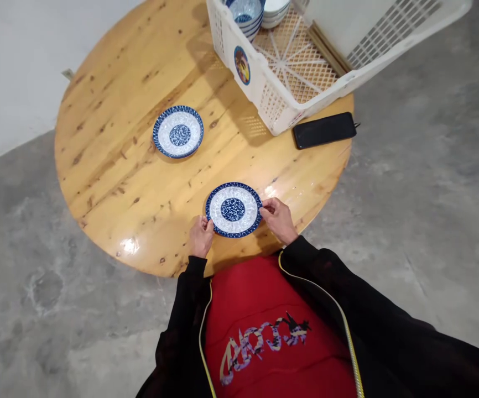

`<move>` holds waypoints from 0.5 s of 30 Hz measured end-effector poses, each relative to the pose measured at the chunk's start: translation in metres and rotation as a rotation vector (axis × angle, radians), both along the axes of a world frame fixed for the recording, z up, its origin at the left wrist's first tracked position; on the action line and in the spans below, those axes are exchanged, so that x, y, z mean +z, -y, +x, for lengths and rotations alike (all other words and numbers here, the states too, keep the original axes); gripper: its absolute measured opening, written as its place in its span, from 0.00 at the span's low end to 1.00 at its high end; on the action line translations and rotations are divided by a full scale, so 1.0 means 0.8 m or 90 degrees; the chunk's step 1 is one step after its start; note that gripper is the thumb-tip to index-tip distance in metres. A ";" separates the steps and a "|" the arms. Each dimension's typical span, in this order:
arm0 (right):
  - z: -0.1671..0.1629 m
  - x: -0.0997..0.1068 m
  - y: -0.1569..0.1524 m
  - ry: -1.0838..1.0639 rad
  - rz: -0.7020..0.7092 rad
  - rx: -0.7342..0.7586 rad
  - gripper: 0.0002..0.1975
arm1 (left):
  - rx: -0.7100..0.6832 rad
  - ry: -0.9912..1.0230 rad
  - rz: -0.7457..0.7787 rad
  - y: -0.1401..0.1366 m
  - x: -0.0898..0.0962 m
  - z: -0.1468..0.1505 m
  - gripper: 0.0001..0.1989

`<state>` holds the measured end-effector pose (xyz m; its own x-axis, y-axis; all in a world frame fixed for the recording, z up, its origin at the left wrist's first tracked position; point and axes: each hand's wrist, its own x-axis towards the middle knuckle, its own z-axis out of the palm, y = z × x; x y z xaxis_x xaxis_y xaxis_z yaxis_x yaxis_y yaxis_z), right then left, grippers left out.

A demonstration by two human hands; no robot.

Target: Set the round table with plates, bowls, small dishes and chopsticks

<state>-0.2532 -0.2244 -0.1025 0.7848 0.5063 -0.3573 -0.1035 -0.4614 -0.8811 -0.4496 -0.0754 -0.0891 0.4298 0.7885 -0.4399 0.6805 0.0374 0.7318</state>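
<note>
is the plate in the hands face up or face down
Face up: the plate shows its patterned centre, pale ring and blue rim from above.

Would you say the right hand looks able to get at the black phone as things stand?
Probably yes: the black phone lies uncovered beside the white basket, though the right hand must first release the nearer plate.
</note>
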 end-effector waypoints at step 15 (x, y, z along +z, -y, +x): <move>0.005 0.000 0.011 -0.066 -0.024 0.001 0.06 | -0.054 -0.027 0.005 0.004 0.003 0.002 0.13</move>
